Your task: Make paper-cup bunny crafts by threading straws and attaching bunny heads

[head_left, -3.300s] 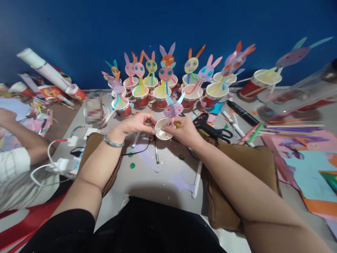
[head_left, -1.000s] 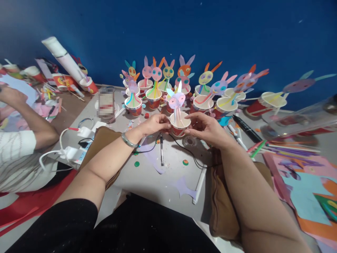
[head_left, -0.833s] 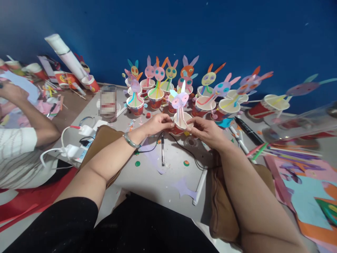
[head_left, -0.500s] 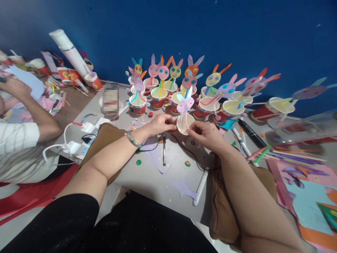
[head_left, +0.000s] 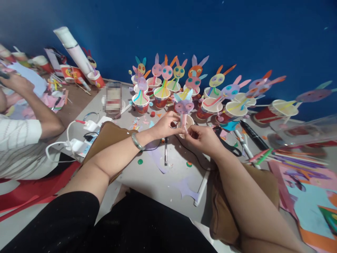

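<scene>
A paper cup (head_left: pixel 190 121) with a white inside stands between my hands, tipped toward me. From it rises a purple paper rabbit head (head_left: pixel 185 106) with pale blue and yellow ears, on pink straws (head_left: pixel 182 121). My left hand (head_left: pixel 168 125) is closed around the cup's left side, its thumb across the front by the straws' lower ends. My right hand (head_left: pixel 201 136) pinches at the front of the cup, seemingly on a pink straw end; the fingers partly hide it. A black pen (head_left: pixel 165 151) lies below the left hand, and black-handled scissors (head_left: pixel 229 142) lie beyond the right wrist.
Several similar rabbit cups (head_left: pixel 140 103) line the blue wall. Markers (head_left: pixel 254 135), loose straws (head_left: pixel 297 158) and coloured paper (head_left: pixel 310 196) lie right. A power strip (head_left: pixel 86 147) with chargers sits left, near another person's arm (head_left: pixel 44 105). Purple paper scraps (head_left: pixel 188 188) lie in front.
My hands have shifted from the cup's left and right rim to its front, fingertips now close together near the straws. The rabbit head has tilted toward me. The scissors have come into view.
</scene>
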The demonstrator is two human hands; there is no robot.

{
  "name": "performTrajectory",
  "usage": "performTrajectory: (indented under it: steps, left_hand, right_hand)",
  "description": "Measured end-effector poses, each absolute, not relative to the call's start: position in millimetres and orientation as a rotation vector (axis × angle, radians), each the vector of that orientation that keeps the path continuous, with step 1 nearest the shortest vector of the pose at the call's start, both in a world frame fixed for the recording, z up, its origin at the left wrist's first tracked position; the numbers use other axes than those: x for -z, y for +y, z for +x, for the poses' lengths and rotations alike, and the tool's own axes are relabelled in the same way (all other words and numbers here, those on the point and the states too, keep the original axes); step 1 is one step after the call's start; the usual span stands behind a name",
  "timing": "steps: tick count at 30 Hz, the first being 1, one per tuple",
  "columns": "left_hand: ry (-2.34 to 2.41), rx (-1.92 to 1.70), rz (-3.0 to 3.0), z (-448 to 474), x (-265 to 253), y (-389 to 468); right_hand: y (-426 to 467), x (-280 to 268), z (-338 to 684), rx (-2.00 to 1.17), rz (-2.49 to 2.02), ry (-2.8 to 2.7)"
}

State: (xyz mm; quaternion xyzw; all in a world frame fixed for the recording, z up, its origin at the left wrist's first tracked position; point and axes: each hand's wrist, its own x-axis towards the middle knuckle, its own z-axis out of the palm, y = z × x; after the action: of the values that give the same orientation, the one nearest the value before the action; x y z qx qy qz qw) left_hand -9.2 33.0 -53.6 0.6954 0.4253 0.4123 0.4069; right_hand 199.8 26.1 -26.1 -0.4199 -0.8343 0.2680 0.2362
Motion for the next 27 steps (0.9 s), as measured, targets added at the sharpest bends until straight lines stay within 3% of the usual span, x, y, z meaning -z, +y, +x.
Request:
performTrajectory:
  steps: [6,17,27]
  left_hand:
    - [1.093,-0.988,1.718,-6.7,54.4,31.4]
    - [1.298,-1.366,1.550,12.2,64.7,17.0]
    - [1.302,-1.556,1.475,14.5,67.7,22.9]
  right_hand:
    - [23.2,26.5,196.7,-0.675,-1.120,-2.290]
    - [26.3,36.5,189.9,-1.153,-1.184,-1.694]
    - [21.6,39.4,182.4,-1.222,-1.240,-1.555]
